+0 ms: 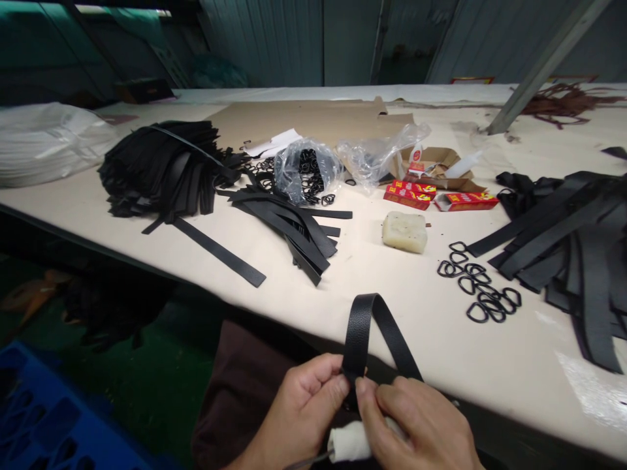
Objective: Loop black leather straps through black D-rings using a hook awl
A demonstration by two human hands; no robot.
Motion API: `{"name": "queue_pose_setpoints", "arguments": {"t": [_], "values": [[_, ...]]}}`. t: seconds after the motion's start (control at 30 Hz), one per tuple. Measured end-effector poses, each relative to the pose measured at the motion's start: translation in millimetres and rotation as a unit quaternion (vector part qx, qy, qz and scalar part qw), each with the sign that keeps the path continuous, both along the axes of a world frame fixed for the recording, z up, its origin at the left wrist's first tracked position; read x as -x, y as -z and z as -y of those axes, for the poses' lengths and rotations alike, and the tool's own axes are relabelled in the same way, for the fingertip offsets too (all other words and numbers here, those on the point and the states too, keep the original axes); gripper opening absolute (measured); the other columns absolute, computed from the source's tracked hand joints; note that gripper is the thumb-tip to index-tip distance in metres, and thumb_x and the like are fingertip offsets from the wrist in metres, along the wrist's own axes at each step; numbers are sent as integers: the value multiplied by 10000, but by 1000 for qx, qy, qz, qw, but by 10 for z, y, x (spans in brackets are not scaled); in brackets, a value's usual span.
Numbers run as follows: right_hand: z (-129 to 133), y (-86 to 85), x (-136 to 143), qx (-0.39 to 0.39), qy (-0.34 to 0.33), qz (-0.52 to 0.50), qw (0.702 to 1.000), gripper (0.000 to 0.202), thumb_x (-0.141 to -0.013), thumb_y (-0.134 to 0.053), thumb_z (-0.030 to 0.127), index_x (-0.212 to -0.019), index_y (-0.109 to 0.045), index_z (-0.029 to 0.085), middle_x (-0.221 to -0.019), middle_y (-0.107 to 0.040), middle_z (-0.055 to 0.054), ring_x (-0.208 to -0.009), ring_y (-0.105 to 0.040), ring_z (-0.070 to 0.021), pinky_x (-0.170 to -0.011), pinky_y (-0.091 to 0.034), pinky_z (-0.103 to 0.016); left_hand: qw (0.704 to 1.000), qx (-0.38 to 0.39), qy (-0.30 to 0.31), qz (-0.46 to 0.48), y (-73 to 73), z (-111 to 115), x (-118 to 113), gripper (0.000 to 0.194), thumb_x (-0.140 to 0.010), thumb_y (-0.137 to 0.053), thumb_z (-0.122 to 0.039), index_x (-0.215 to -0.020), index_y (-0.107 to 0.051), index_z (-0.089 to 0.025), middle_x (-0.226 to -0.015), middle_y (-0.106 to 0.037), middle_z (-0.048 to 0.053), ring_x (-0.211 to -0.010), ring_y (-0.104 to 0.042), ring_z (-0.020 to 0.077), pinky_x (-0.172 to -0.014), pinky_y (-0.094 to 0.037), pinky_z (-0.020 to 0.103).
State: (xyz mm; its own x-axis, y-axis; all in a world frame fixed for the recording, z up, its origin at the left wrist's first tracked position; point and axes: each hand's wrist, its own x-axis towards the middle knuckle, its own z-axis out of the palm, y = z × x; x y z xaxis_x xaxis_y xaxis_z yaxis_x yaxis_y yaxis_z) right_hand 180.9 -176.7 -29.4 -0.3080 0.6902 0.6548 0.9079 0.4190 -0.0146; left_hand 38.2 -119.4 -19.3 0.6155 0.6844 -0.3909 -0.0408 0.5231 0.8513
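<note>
A black textured strap [359, 326] is bent into a loop at the table's near edge, between my two hands. My left hand [301, 408] is closed, its thumb and forefinger pinching the strap where its parts meet. Close against it, my right hand [416, 421] grips the same strap with thumb and bent fingers. Below the right fingers shows a pale cylindrical piece [350, 441] with a thin dark line by its left end; its kind I cannot make out. Black D-shaped rings [482, 287] lie in a loose cluster beyond my right hand.
More black straps lie in a thick bundle [157, 170], a smaller pile [289, 228] and a heap [578, 241] at right. A yellowish wax-like block [404, 232], red boxes [410, 194] and a clear bag [308, 171] of rings stand mid-table. A slanted metal post [543, 72] rises behind.
</note>
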Motion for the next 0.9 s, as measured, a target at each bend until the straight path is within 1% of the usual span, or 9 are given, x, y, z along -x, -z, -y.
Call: {"name": "queue_pose_setpoints", "arguments": {"t": [0.17,0.3,0.43,0.6,0.7,0.77,0.8,0.83,0.9], "values": [[-15,-43,-46,-9,-37,36,999,229,-787,-497,19,-705,-644,175,-579,-671,-16,-419,-526,-126,-423,-309,-304,1000,-1,-7,-22,12,20,-17,156,-805,-568,-220,-864,-709,-194,-843,-711,20,-814,-612,177,-760,-450,244],[-36,-106,-99,0,-53,42,998,270,-786,-475,2,-672,-638,184,-549,-662,-2,-404,-515,-120,-399,-285,-299,1000,-17,-9,-25,35,25,-29,176,-808,-572,-232,-915,-712,-220,-840,-718,11,-840,-619,178,-766,-455,233],[-40,-99,-104,-2,-56,35,998,241,-788,-492,9,-701,-648,170,-561,-658,-4,-422,-515,-120,-414,-300,-299,999,-34,-11,-25,35,26,-22,195,-809,-571,-244,-948,-708,-228,-863,-722,16,-817,-630,181,-792,-459,253],[-43,-39,-61,8,-25,-22,999,216,-787,-509,8,-696,-637,157,-495,-597,11,-394,-487,-110,-396,-296,-282,996,-74,-6,-45,3,33,-17,219,-812,-559,-253,-972,-699,-202,-872,-714,31,-825,-624,196,-784,-463,262],[-32,25,-57,44,-39,-107,993,228,-839,-435,52,-764,-626,152,-479,-546,8,-388,-483,-110,-367,-336,-239,995,-85,-17,-56,8,45,-28,220,-824,-537,-251,-970,-693,-196,-839,-701,19,-776,-609,172,-735,-466,243],[-14,65,-56,113,-43,-226,967,217,-858,-394,102,-878,-603,153,-570,-573,-19,-467,-541,-125,-415,-410,-219,993,-91,-31,-68,11,56,-40,201,-828,-531,-249,-917,-702,-190,-764,-688,5,-725,-596,153,-678,-463,220],[-6,77,-51,166,-30,-305,937,191,-859,-404,133,-911,-585,163,-622,-591,-28,-517,-571,-132,-458,-446,-215,992,-98,-34,-72,10,60,-47,193,-828,-530,-244,-887,-705,-185,-734,-682,1,-706,-592,147,-663,-461,214],[-2,79,-43,229,-9,-386,894,152,-856,-433,171,-918,-572,176,-663,-605,-28,-562,-594,-137,-503,-471,-214,991,-104,-37,-74,7,64,-54,189,-830,-527,-237,-866,-703,-179,-721,-679,0,-696,-590,143,-663,-461,214],[-11,54,-18,347,54,-520,778,80,-826,-523,261,-857,-562,197,-661,-607,1,-585,-605,-137,-537,-481,-206,990,-115,-41,-73,0,71,-64,187,-836,-512,-220,-859,-690,-169,-745,-685,7,-701,-593,142,-686,-463,223]]}}
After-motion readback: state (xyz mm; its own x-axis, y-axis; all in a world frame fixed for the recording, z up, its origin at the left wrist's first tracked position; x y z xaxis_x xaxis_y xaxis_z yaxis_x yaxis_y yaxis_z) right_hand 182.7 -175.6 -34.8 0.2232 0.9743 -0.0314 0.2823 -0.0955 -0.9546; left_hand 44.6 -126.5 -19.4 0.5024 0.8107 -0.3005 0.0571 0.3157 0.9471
